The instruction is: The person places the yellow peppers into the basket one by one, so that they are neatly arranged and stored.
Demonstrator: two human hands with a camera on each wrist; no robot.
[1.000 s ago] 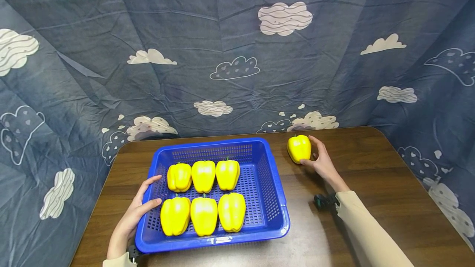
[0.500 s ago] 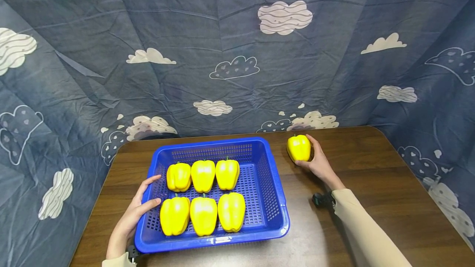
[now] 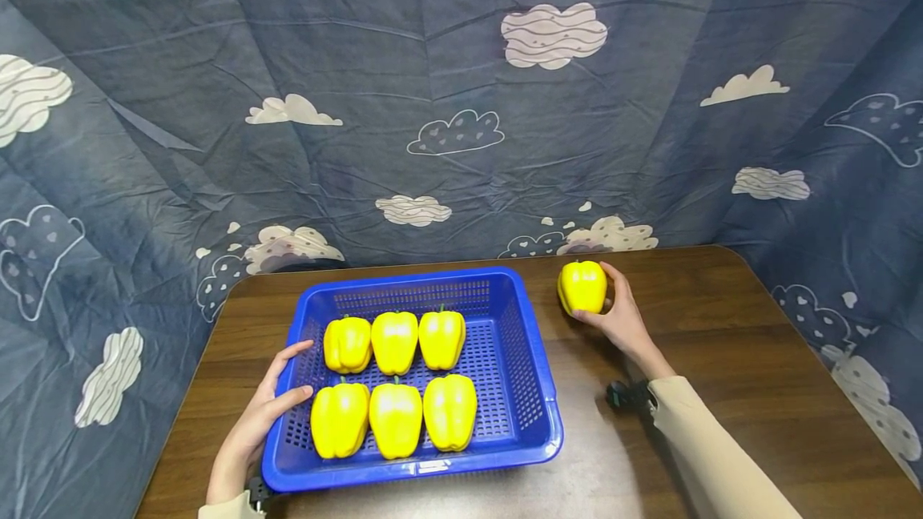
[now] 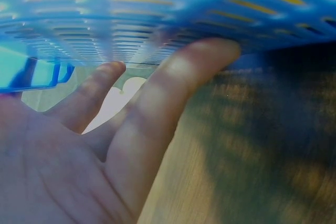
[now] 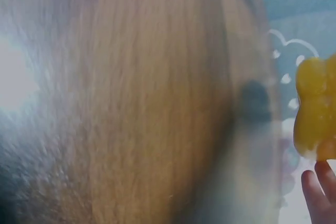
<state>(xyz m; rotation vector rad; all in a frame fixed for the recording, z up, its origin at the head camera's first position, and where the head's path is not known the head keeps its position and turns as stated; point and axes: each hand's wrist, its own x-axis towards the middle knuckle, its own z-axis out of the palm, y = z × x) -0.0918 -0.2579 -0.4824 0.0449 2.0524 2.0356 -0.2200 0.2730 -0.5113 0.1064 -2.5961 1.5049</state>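
Observation:
A blue slotted plastic basket (image 3: 515, 375) holds several yellow bell peppers (image 3: 396, 421) in two rows. At its left side, my left hand (image 3: 254, 413) grips the rim, with thumb and index finger reaching over it in the head view. The left wrist view has that hand's palm (image 4: 58, 166) close under the slotted wall (image 4: 157, 3). Right of the basket, my right hand (image 3: 626, 319) holds one more yellow bell pepper (image 3: 582, 287), thumb in front and fingers behind. Only part of this pepper and two fingertips show at the edge of the right wrist view.
The dark wooden table (image 3: 721, 343) extends to the right of the basket. Behind the table hangs a blue curtain (image 3: 461, 62) with white clouds. A small dark wrist camera (image 3: 622, 396) is strapped below my right wrist.
My right thumb has slid left beneath the pepper as the hand closed around it, and the pepper has shifted very slightly. The left hand and basket have stayed in place.

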